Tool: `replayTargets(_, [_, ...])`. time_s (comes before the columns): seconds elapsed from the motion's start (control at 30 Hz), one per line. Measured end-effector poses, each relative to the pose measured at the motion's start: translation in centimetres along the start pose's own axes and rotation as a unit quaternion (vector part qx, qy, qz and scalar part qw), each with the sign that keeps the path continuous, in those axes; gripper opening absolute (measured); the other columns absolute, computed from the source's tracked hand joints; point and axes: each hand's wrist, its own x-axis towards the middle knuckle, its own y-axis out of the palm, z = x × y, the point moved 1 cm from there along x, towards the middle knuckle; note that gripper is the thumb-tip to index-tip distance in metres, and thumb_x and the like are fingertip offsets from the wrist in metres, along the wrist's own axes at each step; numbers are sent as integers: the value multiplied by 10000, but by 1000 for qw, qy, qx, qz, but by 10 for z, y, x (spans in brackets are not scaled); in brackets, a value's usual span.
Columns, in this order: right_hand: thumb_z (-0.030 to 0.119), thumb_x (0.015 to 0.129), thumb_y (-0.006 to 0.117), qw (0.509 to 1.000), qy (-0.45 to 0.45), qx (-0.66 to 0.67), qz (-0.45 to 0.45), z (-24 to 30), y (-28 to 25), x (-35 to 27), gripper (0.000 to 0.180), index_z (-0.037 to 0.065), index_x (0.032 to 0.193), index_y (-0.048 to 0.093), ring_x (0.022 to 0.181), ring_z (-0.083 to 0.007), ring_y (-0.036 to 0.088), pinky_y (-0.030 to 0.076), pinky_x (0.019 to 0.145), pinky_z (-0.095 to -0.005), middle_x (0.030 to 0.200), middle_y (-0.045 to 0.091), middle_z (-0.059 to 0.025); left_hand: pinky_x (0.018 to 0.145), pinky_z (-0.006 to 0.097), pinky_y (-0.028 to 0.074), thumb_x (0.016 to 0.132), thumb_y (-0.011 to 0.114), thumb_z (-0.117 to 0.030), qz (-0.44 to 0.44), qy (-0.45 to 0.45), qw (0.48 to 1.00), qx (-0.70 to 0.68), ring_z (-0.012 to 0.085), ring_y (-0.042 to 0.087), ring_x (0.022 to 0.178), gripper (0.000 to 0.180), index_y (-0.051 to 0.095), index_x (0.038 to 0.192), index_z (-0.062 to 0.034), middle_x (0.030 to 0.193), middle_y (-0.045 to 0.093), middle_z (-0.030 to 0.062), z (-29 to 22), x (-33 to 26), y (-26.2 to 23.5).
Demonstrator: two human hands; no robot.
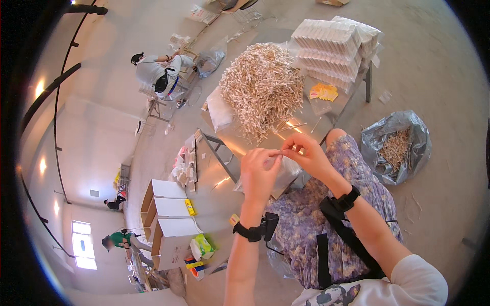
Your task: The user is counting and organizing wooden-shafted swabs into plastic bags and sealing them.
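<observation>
The shiny metal bench [306, 116] carries a large heap of cotton swabs [263, 84]; to the right of the heap and farther off stand stacks of white packs [326, 48], with yellow cards [323, 92] just beside the heap on that same side, a white plastic bag [219, 109] against its left flank and loose swabs [316, 124] near its closer edge, while on the floor [444, 76], well to the heap's right, sits an open grey bag [371, 140]
</observation>
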Motion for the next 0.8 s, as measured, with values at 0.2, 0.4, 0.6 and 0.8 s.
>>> replayTargets(0.2, [51,840,686,996,-53,-78,2,14,0,0,69,31,873,629,833,-240,588,430,707,-340,850,606,-67,793,365,442,725,751,-110,-11,65,998,18,248,603,818,104,662,762,-70,782,632,42,7,0,3])
replayTargets(0.4, [9,806,690,988,-106,-114,-17,17,5,-1,90,11,840,606,814,-289,572,438,713,-370,821,588,-94,782,368,435,679,754,-71,-16,125,991,37,260,600,804,117,648,730,-74,760,629,46,17,-1,-3])
replayTargets(0.6, [-20,783,699,988,-99,-106,-42,19,2,1,111,9,837,606,825,-276,579,436,753,-355,819,598,-79,780,366,437,675,759,-63,-3,121,992,44,252,602,798,131,645,737,-74,769,632,44,46,-15,-11])
replayTargets(0.8, [-12,799,699,987,-92,-117,-64,10,-3,-1,105,16,858,618,859,-262,589,427,800,-349,854,624,-69,768,366,453,664,744,-28,-45,141,988,35,245,596,798,159,608,739,-63,762,592,48,53,-25,-20])
